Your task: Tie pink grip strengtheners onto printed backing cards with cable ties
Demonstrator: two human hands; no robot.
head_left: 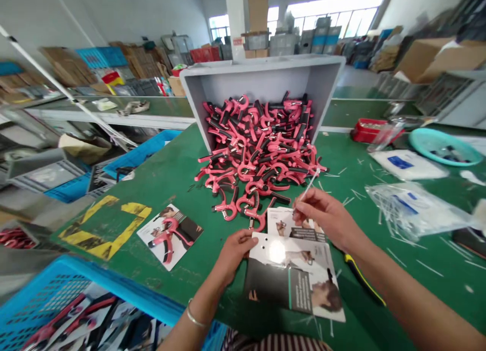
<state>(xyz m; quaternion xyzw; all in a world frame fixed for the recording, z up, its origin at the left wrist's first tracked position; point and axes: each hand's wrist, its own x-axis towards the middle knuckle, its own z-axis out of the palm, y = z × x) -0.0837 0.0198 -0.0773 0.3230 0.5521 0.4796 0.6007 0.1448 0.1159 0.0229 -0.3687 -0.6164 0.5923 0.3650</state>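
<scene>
My left hand [236,251] grips the left edge of a printed backing card [277,285], thumb on top. The card is tilted toward me, with small holes near its upper left corner. In my right hand [322,214], thumb and fingers pinch a thin white cable tie [312,181], which points up and away. Beneath my right hand lie more printed cards [279,222]. Just beyond the hands, pink and black hand grip strengtheners [261,154] spill from a grey bin [261,68] tipped on its side. To the left, one hand grip strengthener [170,237] lies on its card.
A blue basket [110,280] of carded pieces stands at the lower left, near yellow-black tape [108,239]. A yellow-black tool handle [362,277] lies beside my right forearm. Bags of cable ties [413,209], loose ties, a turquoise tray [429,141] and a red box [366,131] occupy the right.
</scene>
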